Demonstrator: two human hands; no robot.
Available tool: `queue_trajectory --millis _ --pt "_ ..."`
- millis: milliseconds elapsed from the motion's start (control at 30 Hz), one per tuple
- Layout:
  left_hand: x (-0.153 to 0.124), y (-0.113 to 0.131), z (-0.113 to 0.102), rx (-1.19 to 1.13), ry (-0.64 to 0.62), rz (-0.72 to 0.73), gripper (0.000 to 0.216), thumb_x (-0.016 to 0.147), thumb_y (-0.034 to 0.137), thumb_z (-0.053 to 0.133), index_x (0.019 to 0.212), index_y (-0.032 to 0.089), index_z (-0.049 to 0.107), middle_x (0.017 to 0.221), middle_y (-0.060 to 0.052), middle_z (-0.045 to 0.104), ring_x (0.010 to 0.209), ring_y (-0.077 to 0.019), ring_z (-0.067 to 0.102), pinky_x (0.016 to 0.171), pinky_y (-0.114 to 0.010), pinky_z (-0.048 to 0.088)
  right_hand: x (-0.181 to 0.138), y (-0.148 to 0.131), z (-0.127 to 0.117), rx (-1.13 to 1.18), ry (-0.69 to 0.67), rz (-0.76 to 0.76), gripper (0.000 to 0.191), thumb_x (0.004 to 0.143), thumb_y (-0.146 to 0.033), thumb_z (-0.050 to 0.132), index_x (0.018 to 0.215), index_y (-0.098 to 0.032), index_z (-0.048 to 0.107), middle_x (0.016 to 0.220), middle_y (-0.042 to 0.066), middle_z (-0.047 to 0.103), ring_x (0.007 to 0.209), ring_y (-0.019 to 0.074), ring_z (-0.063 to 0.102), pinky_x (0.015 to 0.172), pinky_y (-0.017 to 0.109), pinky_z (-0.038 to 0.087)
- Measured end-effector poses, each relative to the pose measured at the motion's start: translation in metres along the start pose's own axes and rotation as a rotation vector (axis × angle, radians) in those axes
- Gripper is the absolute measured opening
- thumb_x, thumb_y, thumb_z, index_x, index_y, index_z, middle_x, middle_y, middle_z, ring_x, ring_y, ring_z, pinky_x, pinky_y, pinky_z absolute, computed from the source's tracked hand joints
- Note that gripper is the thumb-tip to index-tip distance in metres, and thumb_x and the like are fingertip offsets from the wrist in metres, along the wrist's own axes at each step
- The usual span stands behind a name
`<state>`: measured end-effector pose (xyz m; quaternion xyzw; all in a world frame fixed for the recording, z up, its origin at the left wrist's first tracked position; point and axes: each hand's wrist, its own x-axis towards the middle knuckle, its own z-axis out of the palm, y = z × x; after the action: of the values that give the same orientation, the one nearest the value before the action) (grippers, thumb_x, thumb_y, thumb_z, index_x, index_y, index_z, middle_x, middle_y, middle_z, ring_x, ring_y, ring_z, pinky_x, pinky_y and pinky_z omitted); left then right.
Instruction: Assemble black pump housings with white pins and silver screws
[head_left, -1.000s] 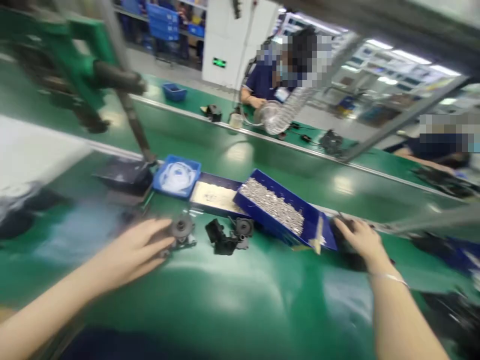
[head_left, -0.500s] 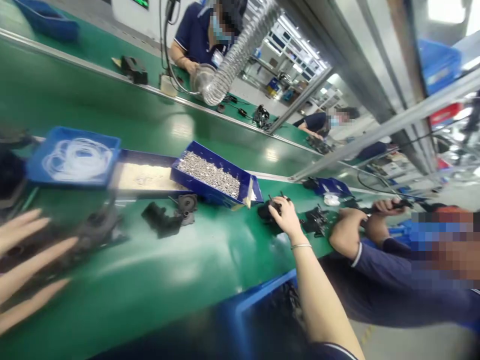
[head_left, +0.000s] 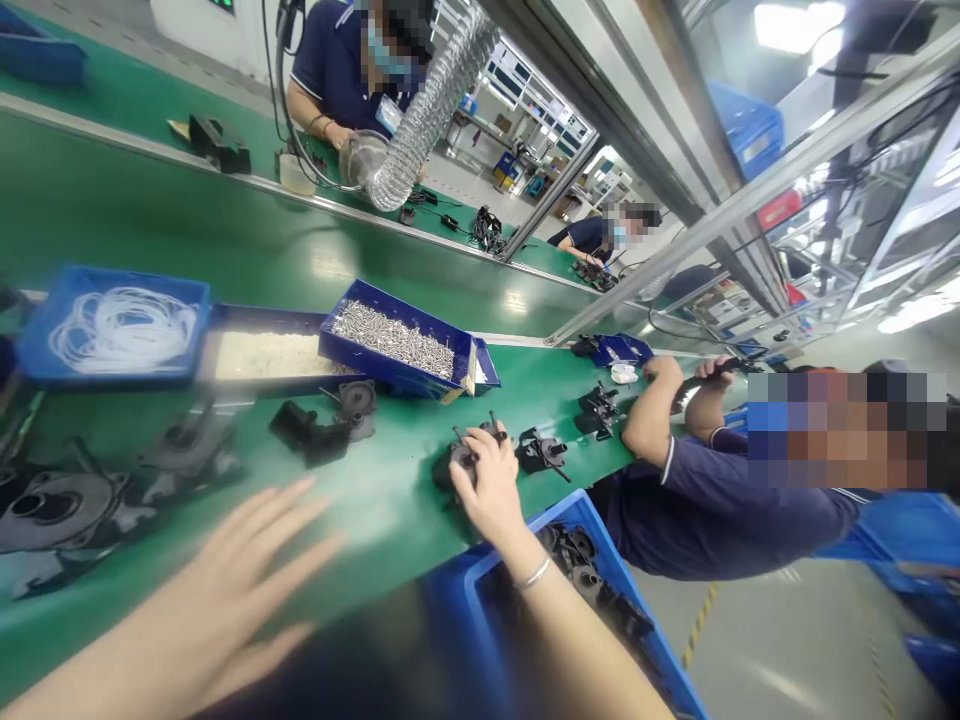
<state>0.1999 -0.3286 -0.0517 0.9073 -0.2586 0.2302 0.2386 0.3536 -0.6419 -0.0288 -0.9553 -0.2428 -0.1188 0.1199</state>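
Observation:
My right hand (head_left: 491, 482) has its fingers curled over a black plastic part (head_left: 448, 475) with upright pins on the green bench; the palm hides some of it. To its right stand a similar black part (head_left: 541, 453) and another black part (head_left: 598, 410). My left hand (head_left: 244, 575) hovers blurred over the near side of the bench, fingers spread, holding nothing. Left of it lie larger black housings (head_left: 64, 508), one with a round hub. A black housing with a round disc (head_left: 311, 435) rests between my hands, farther back.
A dark blue tray of small metal pieces (head_left: 397, 338) and a blue tray of white tubing (head_left: 127, 325) stand behind the parts. A blue crate (head_left: 630, 585) holding black parts is below my right forearm. A co-worker (head_left: 720, 500) is close on the right; another (head_left: 330, 70) sits across.
My right hand has moved left along the bench with the black part under it. The left hand has come in from the left edge, away from the housings there. The view has shifted too.

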Motion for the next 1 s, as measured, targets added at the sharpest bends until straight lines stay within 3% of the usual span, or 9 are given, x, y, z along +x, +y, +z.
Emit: queue_trajectory --millis 133,200,333,400,467,533,633,733,1000 --pt "0.039 0.012 0.010 -0.013 -0.093 0.048 0.072 0.086 0.028 0.062 0.152 0.023 0.034 0.160 -0.014 0.027 0.149 -0.0396 0.019 0.115 -0.061 0.032 -0.009 -0.047 -0.013 0.099 -0.108 -0.147 0.060 0.094 -0.049 0.050 0.147 -0.025 0.035 0.153 0.009 0.039 0.149 0.0367 0.013 0.111 0.059 0.031" --pt "0.053 0.017 0.014 -0.050 -0.088 0.028 0.075 0.085 0.029 0.065 0.152 0.022 0.031 0.160 -0.016 0.025 0.149 -0.0410 0.014 0.115 -0.064 0.028 -0.007 -0.041 -0.024 0.112 0.023 -0.128 0.056 0.096 -0.047 0.046 0.147 -0.027 0.034 0.152 0.009 0.040 0.148 0.0326 0.020 0.114 0.056 0.029" --pt "0.078 0.023 0.018 -0.071 -0.137 -0.025 0.082 0.080 0.039 0.071 0.151 0.024 0.033 0.162 -0.018 0.018 0.149 -0.0454 0.008 0.112 -0.071 0.024 -0.001 0.025 -0.036 -0.063 0.430 0.297 0.050 0.096 -0.049 0.041 0.137 -0.020 0.046 0.138 0.019 0.047 0.137 0.0361 0.037 0.111 0.061 0.030" --pt "0.091 0.024 0.022 -0.069 -0.204 -0.051 0.082 0.078 0.044 0.072 0.150 0.025 0.036 0.162 -0.018 0.019 0.148 -0.0471 0.008 0.111 -0.073 0.025 -0.001 0.063 -0.033 -0.140 0.394 0.551 0.060 0.090 -0.058 0.046 0.133 -0.016 0.048 0.139 0.026 0.042 0.134 0.0451 0.036 0.102 0.069 0.032" --pt "0.101 0.024 0.026 -0.059 -0.276 -0.066 0.076 0.079 0.046 0.072 0.146 0.025 0.042 0.159 -0.016 0.027 0.147 -0.0481 0.014 0.109 -0.073 0.027 -0.001 0.090 -0.027 -0.094 0.272 0.602 0.061 0.088 -0.059 0.048 0.130 -0.015 0.048 0.129 0.026 0.050 0.123 0.0450 0.047 0.095 0.067 0.040" --pt "0.109 0.022 0.030 -0.034 -0.343 -0.059 0.064 0.081 0.044 0.071 0.139 0.022 0.051 0.152 -0.015 0.041 0.144 -0.0476 0.026 0.108 -0.072 0.030 -0.002 0.098 -0.021 -0.016 0.181 0.516 0.056 0.087 -0.055 0.049 0.128 -0.018 0.048 0.121 0.020 0.058 0.114 0.0375 0.056 0.094 0.058 0.046" --pt "0.111 0.015 0.032 -0.001 -0.398 0.008 0.049 0.084 0.037 0.069 0.127 0.015 0.061 0.138 -0.016 0.055 0.139 -0.0446 0.036 0.108 -0.063 0.039 -0.003 0.082 -0.012 0.119 0.085 0.244 0.056 0.089 -0.050 0.052 0.134 -0.020 0.043 0.128 0.015 0.058 0.117 0.0295 0.056 0.102 0.049 0.045" --pt "0.104 0.005 0.023 0.009 -0.407 0.075 0.047 0.083 0.035 0.071 0.125 0.013 0.063 0.137 -0.016 0.057 0.140 -0.0423 0.037 0.107 -0.054 0.044 0.000 0.045 -0.004 0.233 -0.017 -0.006 0.064 0.088 -0.048 0.061 0.141 -0.022 0.036 0.130 0.014 0.056 0.121 0.0292 0.053 0.105 0.051 0.041" --pt "0.070 -0.032 -0.024 0.074 -0.435 0.058 0.053 0.080 0.029 0.075 0.130 0.022 0.059 0.142 -0.010 0.055 0.143 -0.0332 0.035 0.118 -0.049 0.032 0.034 -0.047 0.005 0.497 -0.311 -0.452 0.054 0.080 -0.045 0.075 0.127 -0.027 0.055 0.130 0.010 0.058 0.139 0.0318 0.038 0.112 0.054 0.034"
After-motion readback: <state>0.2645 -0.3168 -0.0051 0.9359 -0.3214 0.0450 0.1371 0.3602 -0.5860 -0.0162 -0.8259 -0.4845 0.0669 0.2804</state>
